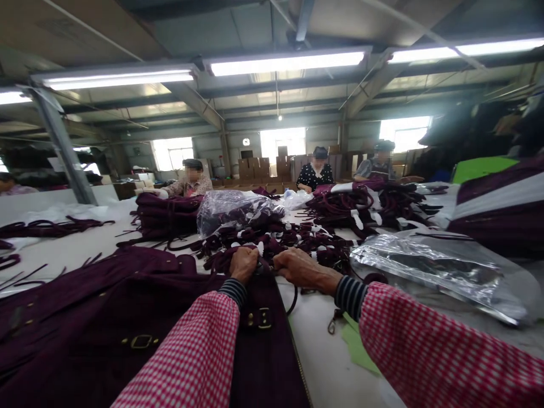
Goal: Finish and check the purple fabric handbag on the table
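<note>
Strip lights [287, 61] glow under a beamed ceiling [238, 22]; bright windows [282, 141] line the far wall, cardboard boxes [254, 166] stacked below them.

A dark purple suede-like bag [263, 334] lies flat on the white table, its long body running from the near edge away toward the far end, where both hands grip it. A small brass buckle on a strap sits on its upper face, and a zipper edge runs down its right side. A thin dark strap [293, 300] loops out beside it on the right.
</note>
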Motion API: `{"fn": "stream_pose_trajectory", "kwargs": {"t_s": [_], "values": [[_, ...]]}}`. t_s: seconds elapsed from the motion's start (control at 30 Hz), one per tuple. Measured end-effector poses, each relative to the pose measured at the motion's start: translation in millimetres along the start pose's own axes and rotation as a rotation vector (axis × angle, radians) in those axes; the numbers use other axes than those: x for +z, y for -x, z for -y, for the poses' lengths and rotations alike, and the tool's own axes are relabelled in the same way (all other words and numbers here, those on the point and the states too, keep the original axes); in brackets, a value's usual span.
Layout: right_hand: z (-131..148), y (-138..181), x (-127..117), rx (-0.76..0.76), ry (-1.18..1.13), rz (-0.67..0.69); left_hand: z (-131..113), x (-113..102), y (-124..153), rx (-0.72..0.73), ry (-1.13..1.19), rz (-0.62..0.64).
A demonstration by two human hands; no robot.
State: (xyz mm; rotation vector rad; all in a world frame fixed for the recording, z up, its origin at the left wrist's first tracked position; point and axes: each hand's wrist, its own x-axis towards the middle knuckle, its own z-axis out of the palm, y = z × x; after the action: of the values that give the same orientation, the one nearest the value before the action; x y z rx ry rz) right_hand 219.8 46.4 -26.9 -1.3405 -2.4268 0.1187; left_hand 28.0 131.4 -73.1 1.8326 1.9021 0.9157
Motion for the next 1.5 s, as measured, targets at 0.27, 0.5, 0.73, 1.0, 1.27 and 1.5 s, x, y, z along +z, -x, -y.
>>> {"fn": "stream_pose_trajectory", "kwargs": {"t_s": [0.27, 0.5, 0.73, 1.0, 1.27, 1.5], "values": [[-22, -28, 29, 0.163, -0.061, -0.069, -14, -4, 10, 0.095, -0.017, 0.122], [-24, -44, 40, 0.153, -0.03, -0.143, -26, -4, 14, 0.055, -0.147, 0.104], [-23, -19, 28, -0.054, 0.034, -0.035, -25, -3, 12, 0.031, -0.227, 0.094], [-33, -11, 30, -0.114, 0.005, -0.005, -21, -1, 14, 0.082, -0.194, 0.089], [-33, -38, 43, 0.027, 0.169, -0.123, -23, -2, 17, 0.085, -0.116, 0.145], [-31, -14, 33, -0.086, 0.235, -0.08, -17, 3, 13, 0.084, -0.07, 0.064]]}}
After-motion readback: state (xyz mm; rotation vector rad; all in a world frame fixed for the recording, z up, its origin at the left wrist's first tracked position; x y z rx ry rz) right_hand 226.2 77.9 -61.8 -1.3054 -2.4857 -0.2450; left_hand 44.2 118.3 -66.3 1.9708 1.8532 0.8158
